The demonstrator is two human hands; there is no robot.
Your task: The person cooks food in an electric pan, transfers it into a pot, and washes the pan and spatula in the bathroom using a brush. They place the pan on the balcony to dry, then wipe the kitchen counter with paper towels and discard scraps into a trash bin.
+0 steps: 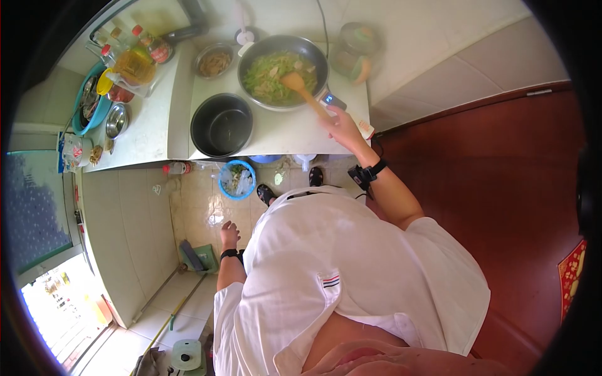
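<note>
My right hand (345,130) is closed round the handle of a wooden spatula (306,94). The spatula's blade rests among shredded green vegetables (266,76) with pale pieces, inside a dark frying pan (318,57). Close to my fingertips is a small lit display (334,100) at the pan's near right side. My left hand (230,234) hangs low beside my body, its fingers loosely bent and apart, with nothing visible in it. A deep black pot (221,125) stands left of the pan, and behind it is a metal bowl (214,61) of brownish food.
Sauce and oil bottles (135,66) crowd the left counter, near a blue basin (81,106) and a small steel bowl (117,121). Glass jars (359,39) stand behind the pan at right. A blue-rimmed waste bin (252,182) is on the floor by my feet.
</note>
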